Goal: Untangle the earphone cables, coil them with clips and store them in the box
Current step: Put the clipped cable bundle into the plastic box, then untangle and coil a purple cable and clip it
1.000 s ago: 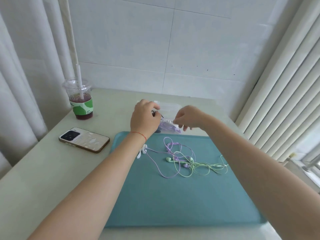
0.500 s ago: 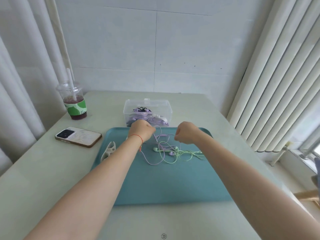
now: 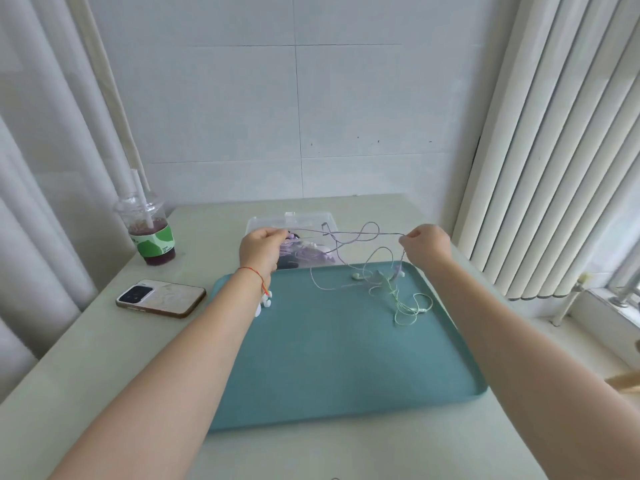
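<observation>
Earphone cables: two counted, one purple (image 3: 349,237), one light green (image 3: 403,304), tangled together at the far right of the teal tray (image 3: 346,358). Purple cable is lifted and stretched between both hands above the tray's far edge; loops hang from the stretched span down to the tray. Green cable lies mostly on the tray surface, its upper part caught in the purple loops.

Left hand (image 3: 260,247): fingers curled, pinching one end of the purple cable, in front of the box. Right hand (image 3: 424,245): fingers curled, pinching the cable at the other end of the span.

Box (image 3: 325,220): one, clear plastic, open, just beyond the tray; holds coiled purple cable, count cannot be told.

White clip (image 3: 265,303): one, on the tray's left part, partly hidden by the left wrist.

On the table (image 3: 86,358): one phone (image 3: 161,298) lying face down, and one lidded drink cup (image 3: 149,230) with one straw.
</observation>
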Available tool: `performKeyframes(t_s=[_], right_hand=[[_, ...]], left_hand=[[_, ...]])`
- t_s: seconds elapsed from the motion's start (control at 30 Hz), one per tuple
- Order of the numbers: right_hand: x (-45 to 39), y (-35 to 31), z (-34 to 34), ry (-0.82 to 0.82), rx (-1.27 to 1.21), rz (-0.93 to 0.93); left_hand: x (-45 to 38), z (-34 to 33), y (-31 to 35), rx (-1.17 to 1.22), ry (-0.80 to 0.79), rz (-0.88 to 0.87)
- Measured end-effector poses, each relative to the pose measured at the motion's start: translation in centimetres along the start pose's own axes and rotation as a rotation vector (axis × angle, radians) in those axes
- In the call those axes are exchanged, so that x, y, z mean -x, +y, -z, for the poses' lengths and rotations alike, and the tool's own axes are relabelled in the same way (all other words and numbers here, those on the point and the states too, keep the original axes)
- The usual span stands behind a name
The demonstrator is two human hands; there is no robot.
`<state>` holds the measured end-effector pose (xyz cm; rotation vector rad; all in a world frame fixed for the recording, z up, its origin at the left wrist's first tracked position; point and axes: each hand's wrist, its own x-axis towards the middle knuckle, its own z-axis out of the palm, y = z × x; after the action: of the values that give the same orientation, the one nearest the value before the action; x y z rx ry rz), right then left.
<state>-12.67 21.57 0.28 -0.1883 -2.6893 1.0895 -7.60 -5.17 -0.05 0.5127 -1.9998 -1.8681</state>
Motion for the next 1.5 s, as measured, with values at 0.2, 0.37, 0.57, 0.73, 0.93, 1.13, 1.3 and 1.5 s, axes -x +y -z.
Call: performKeyframes(t_s=[0.2, 0.37, 0.57, 0.73, 0.93, 1.13, 1.3, 1.5], right_hand=[[0.6, -3.2, 0.6, -0.143, -0.382, 0.125], [2.3, -6.7, 1.4, -0.303, -0.352, 0.328], [4.0, -8.9, 2.1, -0.290, -0.421, 0.384], [3.3, -7.7, 3.1, 0.090, -0.510, 0.292], [2.1, -5.6, 2.6, -0.036, -0.368, 0.052], [2.0, -4.4, 1.3, -0.247, -0.411, -0.066], [2.8, -4.7, 1.4, -0.337, -0.373, 0.015], [3.9, -5.6, 2.3, -0.537, -0.341, 0.215]], left_hand=[[1.2, 0.0, 0.5, -0.580, -0.217, -0.041], [2.0, -1.3, 1.7, -0.461, -0.247, -0.299], [3.4, -3.6, 3.4, -0.422, -0.405, -0.405], [2.6, -2.1, 1.3, -0.626, -0.275, -0.387], [2.4, -0.7, 1.4, -0.262, -0.147, -0.269], [4.0, -1.6, 7.6, 0.270, -0.382, -0.266], [3.6, -2.8, 7.4, -0.123, -0.400, -0.299], [3.9, -4.9, 4.8, -0.368, -0.459, -0.280]])
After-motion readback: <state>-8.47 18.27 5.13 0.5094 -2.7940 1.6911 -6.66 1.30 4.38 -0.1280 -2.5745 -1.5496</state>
